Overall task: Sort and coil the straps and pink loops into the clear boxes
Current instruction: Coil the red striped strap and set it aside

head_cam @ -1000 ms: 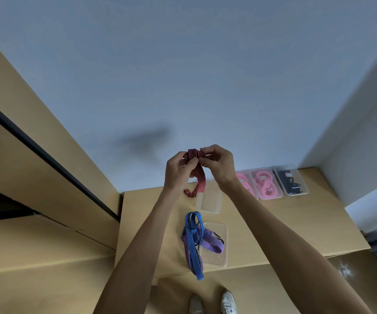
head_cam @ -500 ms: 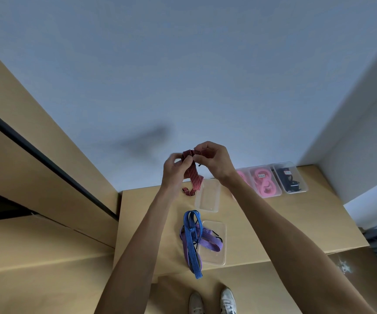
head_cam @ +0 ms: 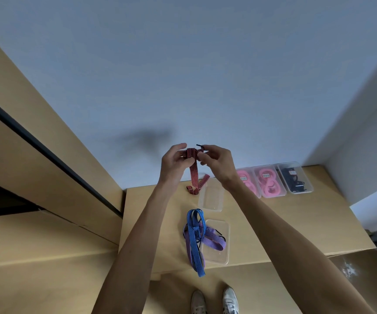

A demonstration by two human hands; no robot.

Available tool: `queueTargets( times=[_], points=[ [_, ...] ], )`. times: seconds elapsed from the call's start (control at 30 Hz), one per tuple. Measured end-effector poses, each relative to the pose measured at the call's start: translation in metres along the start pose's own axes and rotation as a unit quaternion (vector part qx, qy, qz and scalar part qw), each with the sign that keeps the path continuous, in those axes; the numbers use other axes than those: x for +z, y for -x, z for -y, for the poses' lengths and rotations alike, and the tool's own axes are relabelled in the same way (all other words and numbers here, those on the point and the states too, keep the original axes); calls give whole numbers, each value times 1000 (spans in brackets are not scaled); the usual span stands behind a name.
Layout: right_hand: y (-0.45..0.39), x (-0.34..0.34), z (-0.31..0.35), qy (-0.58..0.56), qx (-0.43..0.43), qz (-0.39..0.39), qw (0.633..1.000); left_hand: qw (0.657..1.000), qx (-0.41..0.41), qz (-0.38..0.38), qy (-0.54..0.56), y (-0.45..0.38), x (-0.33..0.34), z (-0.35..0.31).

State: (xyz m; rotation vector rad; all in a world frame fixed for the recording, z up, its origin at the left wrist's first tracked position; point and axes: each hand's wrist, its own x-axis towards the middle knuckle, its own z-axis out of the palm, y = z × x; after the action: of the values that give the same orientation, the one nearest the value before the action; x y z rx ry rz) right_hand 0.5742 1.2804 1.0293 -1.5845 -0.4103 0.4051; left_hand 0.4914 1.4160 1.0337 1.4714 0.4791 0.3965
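Hands [head_cam: 176,159] — red strap [head_cam: 194,171] partly hidden.

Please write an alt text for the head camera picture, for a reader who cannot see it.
Two bare hands, left hand and right hand, hold a red striped strap raised above a wooden table, its tail hanging down. On the table lie a blue strap and a purple strap over a clear box, with an empty clear box behind.

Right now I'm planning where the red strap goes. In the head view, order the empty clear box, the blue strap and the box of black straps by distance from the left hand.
1. Empty clear box, just below-right.
2. Blue strap, nearer table edge.
3. Box of black straps, far right.
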Motion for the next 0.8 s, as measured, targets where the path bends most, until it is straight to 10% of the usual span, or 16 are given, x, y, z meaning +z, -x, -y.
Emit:
queueTargets(
  times=[0.8],
  points=[
    [3, 3, 5, -48, -7, 6, 999, 998, -35, -1, 46, -4, 3, 4]
  ],
)
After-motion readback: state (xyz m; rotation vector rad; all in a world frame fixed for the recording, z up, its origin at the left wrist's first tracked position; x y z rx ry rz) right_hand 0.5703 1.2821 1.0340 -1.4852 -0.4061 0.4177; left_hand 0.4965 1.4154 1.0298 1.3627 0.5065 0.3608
